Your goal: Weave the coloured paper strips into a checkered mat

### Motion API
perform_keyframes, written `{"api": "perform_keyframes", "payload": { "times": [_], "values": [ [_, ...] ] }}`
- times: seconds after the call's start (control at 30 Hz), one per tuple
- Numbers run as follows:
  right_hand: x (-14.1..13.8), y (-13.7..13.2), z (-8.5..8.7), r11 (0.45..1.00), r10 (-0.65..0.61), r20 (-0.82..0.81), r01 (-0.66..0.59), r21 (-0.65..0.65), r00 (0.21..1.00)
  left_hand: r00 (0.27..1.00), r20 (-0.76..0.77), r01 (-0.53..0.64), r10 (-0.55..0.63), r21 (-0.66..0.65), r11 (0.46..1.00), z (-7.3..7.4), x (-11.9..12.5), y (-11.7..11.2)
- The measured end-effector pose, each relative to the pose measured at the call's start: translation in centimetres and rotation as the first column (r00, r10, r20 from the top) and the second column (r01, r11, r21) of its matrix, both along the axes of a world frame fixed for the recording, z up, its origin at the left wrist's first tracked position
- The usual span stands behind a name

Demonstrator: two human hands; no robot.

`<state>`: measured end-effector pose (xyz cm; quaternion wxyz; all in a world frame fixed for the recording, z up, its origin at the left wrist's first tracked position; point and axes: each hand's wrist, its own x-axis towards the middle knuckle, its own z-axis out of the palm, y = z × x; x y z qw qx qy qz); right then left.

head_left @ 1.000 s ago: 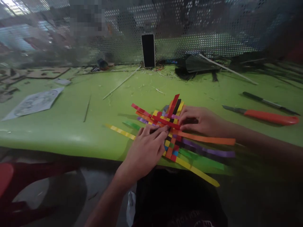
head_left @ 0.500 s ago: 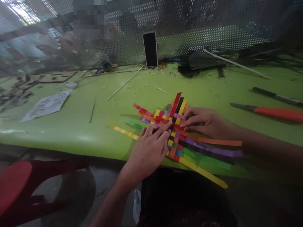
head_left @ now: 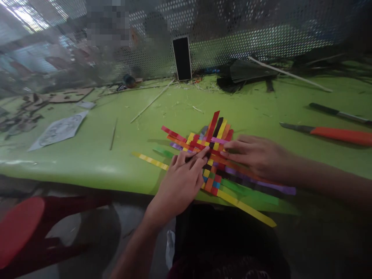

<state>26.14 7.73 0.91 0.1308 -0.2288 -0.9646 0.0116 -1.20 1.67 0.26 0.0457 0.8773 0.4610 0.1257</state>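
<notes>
A mat woven of coloured paper strips (head_left: pixel 213 155) lies at the near edge of the green table (head_left: pixel 93 155); red, yellow, orange, purple, green and black strip ends stick out on all sides. My left hand (head_left: pixel 181 182) rests on its left part, fingers stretched flat and pressing on the weave. My right hand (head_left: pixel 255 155) lies over the right part, fingers extended and close together, their tips on an orange strip near the middle. Both sets of fingertips almost meet at the weave's centre.
An orange-handled knife (head_left: pixel 334 133) and a dark tool (head_left: pixel 337 112) lie to the right. A phone (head_left: pixel 182 58) stands against the perforated metal screen at the back. Thin sticks (head_left: pixel 151 102), a printed sheet (head_left: pixel 58 130), cardboard scraps and dark leaves are scattered around. A red stool (head_left: pixel 20 228) stands lower left.
My right hand has slid down and forward over the orange strip, now covering more of the strips at the right. My left hand's fingers stay pressed on the weave.
</notes>
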Motion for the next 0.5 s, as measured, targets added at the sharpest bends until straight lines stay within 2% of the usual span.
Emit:
{"api": "perform_keyframes", "payload": {
  "times": [0.07, 0.13, 0.2, 0.33, 0.5],
  "values": [
    [-0.3, 0.3, -0.1, 1.000, -0.002, -0.020, 0.002, -0.025, 1.000, 1.000, 0.002, 0.002, -0.002, 0.002, 1.000, 0.0, 0.0, 0.0],
    [-0.6, 0.6, 0.0, 0.993, -0.041, -0.093, 0.031, -0.114, 0.995, 1.000, 0.003, 0.004, -0.004, 0.007, 1.000, 0.1, 0.0, 0.1],
    [-1.1, 0.9, 0.3, 0.968, -0.112, -0.153, 0.073, -0.239, 0.982, 1.000, 0.009, 0.008, -0.008, 0.015, 1.000, 0.2, 0.0, 0.0],
    [-1.7, 1.3, 1.2, 0.905, -0.206, -0.133, 0.137, -0.403, 0.969, 0.997, 0.071, 0.003, -0.006, 0.035, 0.999, 0.3, -0.1, -0.1],
    [-1.6, 1.9, 1.9, 0.860, -0.104, -0.225, -0.026, -0.509, 0.969, 0.991, 0.136, -0.022, 0.013, 0.059, 0.998, 0.0, -0.1, -0.2]
  ]
}}
